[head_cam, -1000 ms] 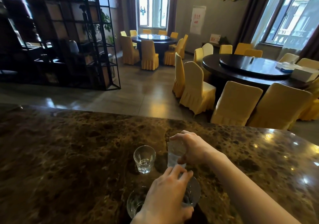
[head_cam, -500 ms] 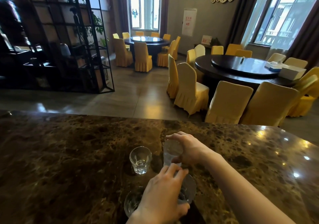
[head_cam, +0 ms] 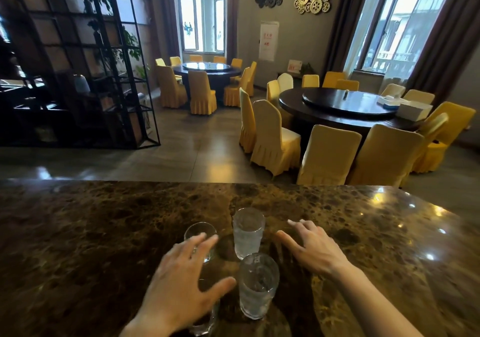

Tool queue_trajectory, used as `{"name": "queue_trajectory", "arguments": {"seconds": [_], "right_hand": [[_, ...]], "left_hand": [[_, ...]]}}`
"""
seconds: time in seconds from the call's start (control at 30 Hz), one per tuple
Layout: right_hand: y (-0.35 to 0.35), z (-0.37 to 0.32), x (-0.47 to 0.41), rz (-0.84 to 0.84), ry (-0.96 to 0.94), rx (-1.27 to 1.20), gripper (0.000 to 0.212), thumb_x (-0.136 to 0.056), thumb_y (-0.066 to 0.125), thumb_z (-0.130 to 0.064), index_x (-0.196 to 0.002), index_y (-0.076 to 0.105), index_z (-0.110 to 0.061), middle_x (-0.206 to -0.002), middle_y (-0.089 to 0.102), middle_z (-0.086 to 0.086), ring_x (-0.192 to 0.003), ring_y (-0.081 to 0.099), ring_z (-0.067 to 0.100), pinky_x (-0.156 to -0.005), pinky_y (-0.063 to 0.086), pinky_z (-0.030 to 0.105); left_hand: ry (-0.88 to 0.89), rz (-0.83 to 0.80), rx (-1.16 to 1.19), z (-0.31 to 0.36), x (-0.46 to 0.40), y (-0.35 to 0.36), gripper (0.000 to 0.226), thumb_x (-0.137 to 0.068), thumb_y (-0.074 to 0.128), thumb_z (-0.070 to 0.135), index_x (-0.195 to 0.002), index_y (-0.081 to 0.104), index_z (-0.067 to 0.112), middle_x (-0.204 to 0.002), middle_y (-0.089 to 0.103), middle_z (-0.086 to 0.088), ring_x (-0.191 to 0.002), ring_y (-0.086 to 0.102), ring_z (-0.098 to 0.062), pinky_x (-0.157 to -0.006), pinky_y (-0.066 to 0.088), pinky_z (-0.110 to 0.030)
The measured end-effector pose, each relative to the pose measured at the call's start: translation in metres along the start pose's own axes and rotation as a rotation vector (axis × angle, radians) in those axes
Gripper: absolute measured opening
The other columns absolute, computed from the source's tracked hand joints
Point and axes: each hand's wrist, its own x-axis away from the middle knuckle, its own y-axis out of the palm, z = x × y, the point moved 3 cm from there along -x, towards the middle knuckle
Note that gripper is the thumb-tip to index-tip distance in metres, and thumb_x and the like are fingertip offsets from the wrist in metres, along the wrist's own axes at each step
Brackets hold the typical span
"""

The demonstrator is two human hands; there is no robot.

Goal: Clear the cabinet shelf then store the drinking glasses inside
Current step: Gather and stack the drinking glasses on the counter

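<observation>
We are spreading our left hand [head_cam: 181,279] wide above the short glass [head_cam: 200,240], our right hand [head_cam: 311,251] hovering empty, fingers splayed, beside the tall glass [head_cam: 248,233] standing on the table [head_cam: 91,233].

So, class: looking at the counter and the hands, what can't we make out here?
- Head view: a fourth glass is mostly hidden under the left hand.
- The short glass base is covered by that hand's fingers.
- The cabinet shelf is not in view.
- The wall poster text is too small.

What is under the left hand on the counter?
Under the left hand are two clear glasses: a short glass beneath the fingertips and another glass below the palm. The hand hides most of the second one, so its shape is unclear.
</observation>
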Motion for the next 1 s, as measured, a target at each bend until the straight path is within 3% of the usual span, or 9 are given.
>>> {"name": "queue_trajectory", "arguments": {"seconds": [0.17, 0.33, 0.47, 0.67, 0.73, 0.8, 0.87, 0.93, 1.0], "right_hand": [[0.007, 0.017, 0.017, -0.058, 0.109, -0.046, 0.098, -0.072, 0.016, -0.093, -0.15, 0.035, -0.038, -0.161, 0.032, 0.003, -0.145, 0.031, 0.027, -0.116, 0.032, 0.051], [-0.003, 0.006, 0.039, -0.067, 0.176, -0.067, 0.083, -0.083, 0.025, -0.078, -0.151, 0.037, -0.031, -0.159, 0.035, 0.004, -0.143, 0.035, 0.026, -0.115, 0.035, 0.049], [-0.02, -0.017, 0.078, 0.005, 0.157, -0.024, 0.076, -0.086, 0.024, -0.073, -0.15, 0.038, -0.033, -0.159, 0.033, 0.003, -0.144, 0.033, 0.023, -0.115, 0.036, 0.046], [-0.037, -0.072, 0.157, 0.13, -0.065, 0.181, 0.084, -0.072, 0.01, -0.084, -0.147, 0.029, -0.051, -0.158, 0.027, -0.016, -0.143, 0.031, 0.008, -0.113, 0.036, 0.031], [-0.03, -0.103, 0.175, 0.18, -0.184, 0.276, 0.074, -0.08, 0.029, -0.085, -0.141, 0.045, -0.047, -0.151, 0.042, -0.011, -0.135, 0.046, 0.013, -0.105, 0.046, 0.035], [-0.021, -0.135, 0.184, 0.275, -0.309, 0.248, 0.066, -0.074, 0.052, -0.079, -0.123, 0.067, -0.037, -0.129, 0.066, -0.002, -0.113, 0.067, 0.02, -0.084, 0.057, 0.037], [0.0, -0.164, 0.179, 0.28, -0.392, 0.299, 0.072, -0.063, 0.069, -0.078, -0.121, 0.068, -0.036, -0.123, 0.07, 0.001, -0.108, 0.07, 0.021, -0.082, 0.057, 0.034], [0.03, -0.189, 0.163, 0.155, -0.463, 0.339, 0.082, -0.07, 0.072, -0.071, -0.141, 0.049, -0.037, -0.149, 0.051, 0.008, -0.134, 0.051, 0.028, -0.104, 0.044, 0.045], [0.06, -0.2, 0.143, -0.041, -0.442, 0.266, 0.087, -0.087, 0.068, -0.05, -0.155, 0.016, -0.036, -0.167, 0.007, 0.012, -0.152, 0.01, 0.032, -0.12, 0.016, 0.05]], "left_hand": [[-0.192, -0.053, -0.023, -0.059, 0.006, -0.009, 0.096, -0.072, 0.024, 0.094, -0.154, 0.015, 0.045, -0.164, 0.015, 0.01, -0.149, 0.014, -0.014, -0.122, 0.013, -0.042], [-0.3, -0.085, 0.035, -0.09, 0.007, -0.008, 0.093, -0.075, 0.026, 0.09, -0.154, 0.022, 0.04, -0.162, 0.021, 0.009, -0.147, 0.023, -0.015, -0.118, 0.028, -0.043], [-0.26, -0.068, 0.054, -0.099, -0.011, -0.015, 0.087, -0.081, 0.036, 0.084, -0.154, 0.021, 0.039, -0.161, 0.025, 0.01, -0.145, 0.027, -0.015, -0.114, 0.034, -0.041], [-0.103, -0.118, 0.034, -0.095, -0.059, -0.018, 0.092, -0.078, 0.055, 0.078, -0.154, 0.02, 0.04, -0.16, 0.025, 0.009, -0.146, 0.026, -0.017, -0.113, 0.034, -0.045], [-0.018, -0.163, 0.024, -0.089, -0.076, -0.015, 0.097, -0.075, 0.062, 0.077, -0.154, 0.018, 0.041, -0.161, 0.022, 0.009, -0.147, 0.023, -0.017, -0.114, 0.033, -0.044], [0.063, -0.203, 0.014, -0.081, -0.089, -0.013, 0.103, -0.071, 0.067, 0.075, -0.154, 0.016, 0.043, -0.162, 0.018, 0.009, -0.148, 0.021, -0.017, -0.115, 0.031, -0.045], [0.169, -0.261, -0.016, -0.07, -0.102, -0.007, 0.107, -0.069, 0.074, 0.07, -0.154, 0.013, 0.045, -0.163, 0.015, 0.01, -0.148, 0.019, -0.018, -0.116, 0.03, -0.046], [0.236, -0.296, -0.084, -0.061, -0.11, -0.002, 0.108, -0.069, 0.079, 0.062, -0.153, 0.013, 0.047, -0.163, 0.015, 0.01, -0.148, 0.019, -0.018, -0.117, 0.029, -0.047], [0.294, -0.326, -0.145, -0.053, -0.113, 0.004, 0.103, -0.071, 0.081, 0.052, -0.152, 0.018, 0.047, -0.161, 0.02, 0.01, -0.147, 0.021, -0.018, -0.116, 0.031, -0.045]]}}
